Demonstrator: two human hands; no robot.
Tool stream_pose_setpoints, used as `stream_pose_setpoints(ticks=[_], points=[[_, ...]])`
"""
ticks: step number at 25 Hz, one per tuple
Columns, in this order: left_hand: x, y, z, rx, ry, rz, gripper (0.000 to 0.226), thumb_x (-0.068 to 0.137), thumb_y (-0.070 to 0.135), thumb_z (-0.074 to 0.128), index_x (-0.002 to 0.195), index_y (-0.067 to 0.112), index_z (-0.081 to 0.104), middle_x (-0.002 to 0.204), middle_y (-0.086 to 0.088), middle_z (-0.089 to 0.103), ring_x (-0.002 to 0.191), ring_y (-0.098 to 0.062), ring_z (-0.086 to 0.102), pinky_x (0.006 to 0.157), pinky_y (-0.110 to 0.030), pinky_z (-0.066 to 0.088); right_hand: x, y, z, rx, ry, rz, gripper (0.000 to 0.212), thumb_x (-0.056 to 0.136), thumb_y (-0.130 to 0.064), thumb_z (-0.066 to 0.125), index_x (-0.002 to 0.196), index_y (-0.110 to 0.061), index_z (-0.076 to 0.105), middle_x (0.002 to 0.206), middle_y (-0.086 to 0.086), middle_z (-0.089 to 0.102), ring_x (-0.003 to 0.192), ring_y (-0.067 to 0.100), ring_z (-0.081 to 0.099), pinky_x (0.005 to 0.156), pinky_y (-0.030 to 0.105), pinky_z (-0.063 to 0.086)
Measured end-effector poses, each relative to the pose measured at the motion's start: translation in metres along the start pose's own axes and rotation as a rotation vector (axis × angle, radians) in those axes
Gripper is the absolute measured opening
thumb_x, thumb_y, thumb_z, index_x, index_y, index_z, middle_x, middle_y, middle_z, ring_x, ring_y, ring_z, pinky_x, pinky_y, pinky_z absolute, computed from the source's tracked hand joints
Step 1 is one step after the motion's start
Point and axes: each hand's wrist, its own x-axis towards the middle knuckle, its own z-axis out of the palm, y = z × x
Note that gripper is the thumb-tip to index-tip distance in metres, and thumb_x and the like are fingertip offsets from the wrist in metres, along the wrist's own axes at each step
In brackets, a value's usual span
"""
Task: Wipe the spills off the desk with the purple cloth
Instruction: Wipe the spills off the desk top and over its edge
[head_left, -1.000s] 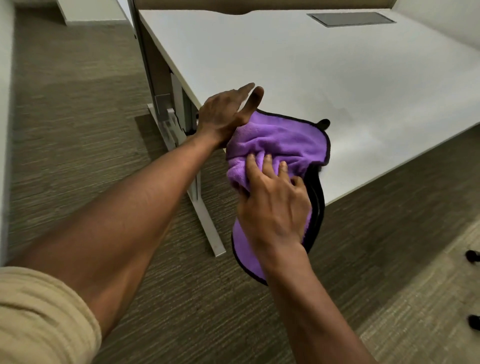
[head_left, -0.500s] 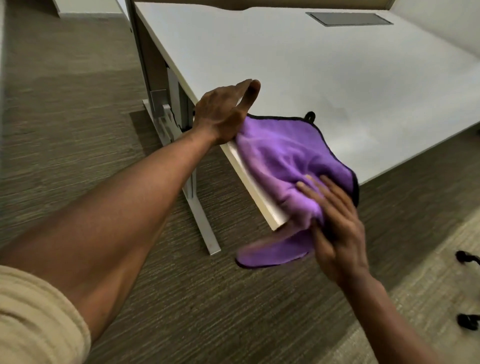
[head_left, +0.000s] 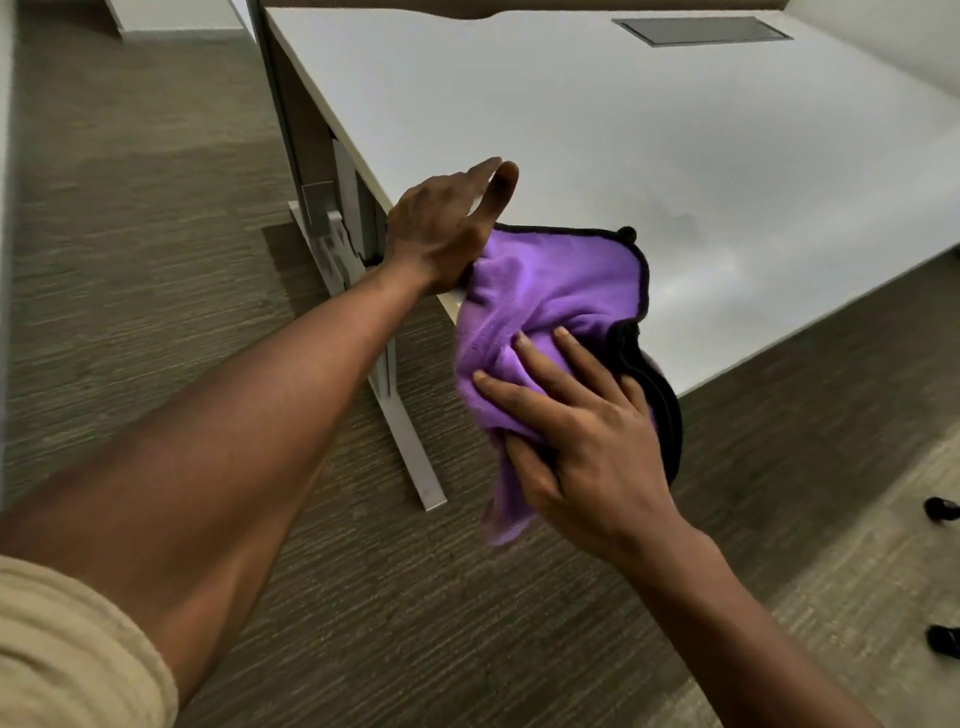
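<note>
Purple cloth (head_left: 545, 301), black-edged, lay bunched over the near left corner of the white desk (head_left: 649, 130), part on the top, part hanging off the edge toward the floor. Small black loop stuck up at its far corner.

Right hand (head_left: 587, 436) came in from lower right, forearm angled up toward the desk corner, back of hand to the camera. Fingers were spread and lay on top of the cloth; thumb curled under a fold, so the cloth was pinched between thumb and fingers. Lower tail of cloth dangled below the hand, blurred.

Left hand (head_left: 447, 228) reached across from lower left, arm nearly straight, beige sleeve (head_left: 67, 649) pushed up above the elbow. Heel of the hand sat at the desk's left edge, touching the cloth's left margin. Fingers were straight and close together, lifted off the desk top, holding nothing.

Faint darker smudge (head_left: 680, 223) showed on the desk just right of the cloth's loop, possibly a spill, hard to tell in the glare.

Grey cable hatch (head_left: 701, 31) sat at the far end of the desk. Brown carpet (head_left: 156, 260) below, white desk leg (head_left: 410, 457) beside the cloth's tail.
</note>
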Motion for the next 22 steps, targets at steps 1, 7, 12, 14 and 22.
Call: stream_pose_setpoints(ticks=[1,7,12,14,22], points=[[0.000,-0.001,0.000,0.007,-0.002,-0.003,0.081,0.092,0.073,0.005,0.136,0.029,0.056,0.104,-0.011,0.072,0.093,-0.027,0.062,0.072,-0.035,0.033,0.012,-0.004,-0.001,-0.034,-0.053,0.025,0.049,0.088,-0.052,0.047,0.136,-0.052,0.057,0.161,-0.016,0.041,0.155,0.023,0.030,0.107,0.051,0.038],[0.001,0.002,-0.004,0.001,-0.080,-0.023,0.092,0.085,0.079,0.002,0.148,0.031,0.048,0.139,-0.011,0.063,0.126,-0.034,0.058,0.094,-0.041,0.043,0.013,-0.024,0.016,-0.064,0.064,0.095,0.035,0.082,-0.028,0.063,0.116,-0.034,0.070,0.157,-0.006,0.049,0.150,0.030,0.039,0.110,0.055,0.040],[-0.002,0.003,-0.009,-0.023,-0.127,-0.056,0.096,0.082,0.081,0.001,0.155,0.032,0.040,0.155,-0.003,0.051,0.141,-0.028,0.047,0.112,-0.045,0.039,-0.043,0.031,0.025,0.048,0.248,-0.318,0.034,0.099,-0.031,0.056,0.126,-0.021,0.073,0.155,0.004,0.051,0.149,0.032,0.041,0.118,0.050,0.036],[-0.002,0.004,-0.010,-0.040,-0.119,-0.059,0.094,0.083,0.081,0.003,0.154,0.032,0.042,0.154,-0.001,0.051,0.141,-0.027,0.047,0.113,-0.043,0.038,-0.041,0.049,0.020,0.146,0.263,-0.256,0.041,0.100,-0.032,0.052,0.135,-0.017,0.067,0.154,0.008,0.052,0.149,0.031,0.041,0.117,0.054,0.038],[-0.002,0.004,-0.008,-0.034,-0.084,-0.048,0.088,0.088,0.077,0.005,0.154,0.032,0.042,0.146,-0.002,0.059,0.133,-0.028,0.055,0.101,-0.041,0.044,0.029,0.018,-0.005,0.156,0.042,0.235,0.051,0.093,-0.045,0.044,0.143,-0.045,0.053,0.154,-0.016,0.048,0.153,0.020,0.034,0.116,0.044,0.032]])
